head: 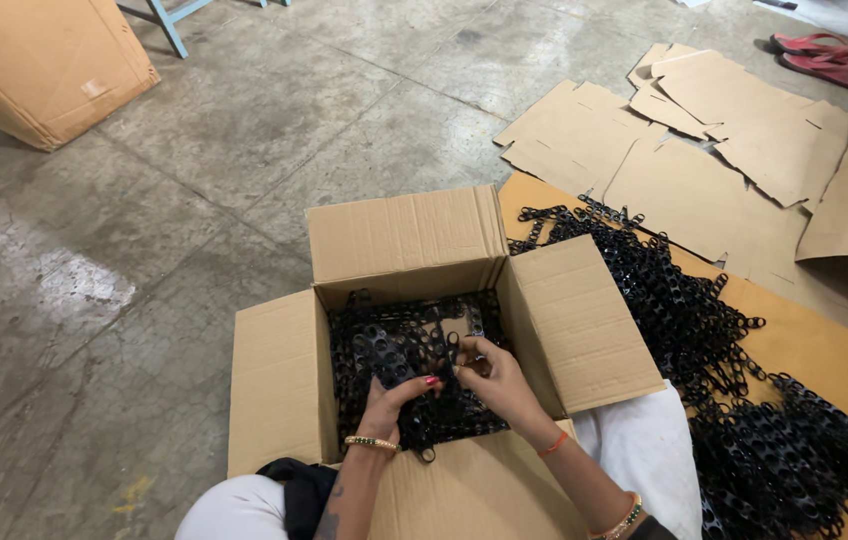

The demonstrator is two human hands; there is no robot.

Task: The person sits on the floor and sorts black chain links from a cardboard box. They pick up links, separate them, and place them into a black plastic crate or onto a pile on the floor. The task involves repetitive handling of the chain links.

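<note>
An open cardboard box (274, 380) sits in front of me with its flaps spread out. Inside lie layers of black plastic ring strips (384, 340). Both hands are down in the box. My left hand (394, 400) grips a bunch of the black strips near the front wall. My right hand (489, 375) pinches the same bunch from the right side, fingers closed on it. A long heap of the same black ring strips (744, 420) lies to the right of the box on a sheet of cardboard.
Flat cardboard sheets (704, 150) lie spread on the concrete floor at the right. A large closed carton (39, 65) stands at the top left, with a blue metal leg (169, 25) beside it. A pair of red sandals (829, 55) lies at the top right.
</note>
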